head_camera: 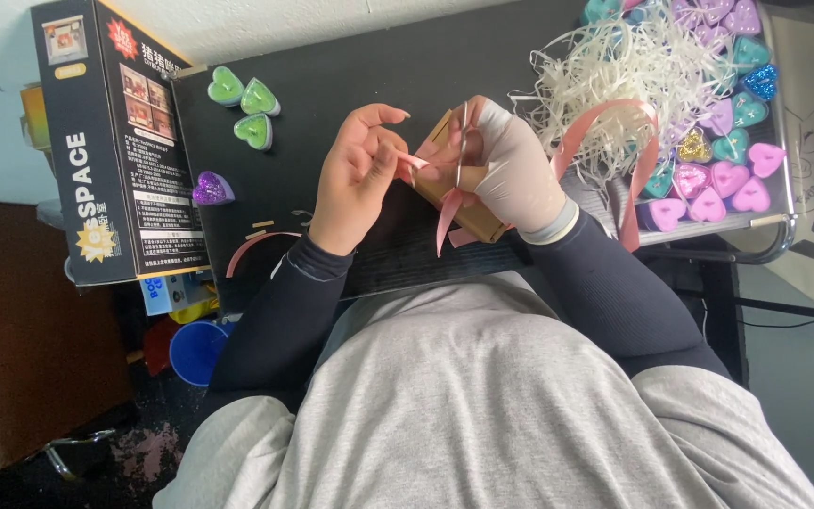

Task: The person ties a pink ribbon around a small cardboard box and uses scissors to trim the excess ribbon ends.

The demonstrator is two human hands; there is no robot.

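My left hand (pixel 358 174) pinches one end of a pink ribbon (pixel 447 209) between thumb and fingers, just left of a small brown cardboard box (pixel 468 215). My right hand (pixel 512 165), wrapped in a pale bandage, holds a pair of scissors (pixel 461 141) with the blades upright over the ribbon, and rests against the box. A longer loop of the same ribbon (pixel 635 160) trails right over white paper shred. The box is mostly hidden behind both hands.
A black table (pixel 350 75) carries three green heart-shaped candles (pixel 244 104) and a purple glitter one (pixel 210 188). A tall dark printed carton (pixel 115 141) lies at left. White paper shred (pixel 614 75) and several coloured heart candles (pixel 718 179) fill the right side. A ribbon scrap (pixel 256 243) lies near the edge.
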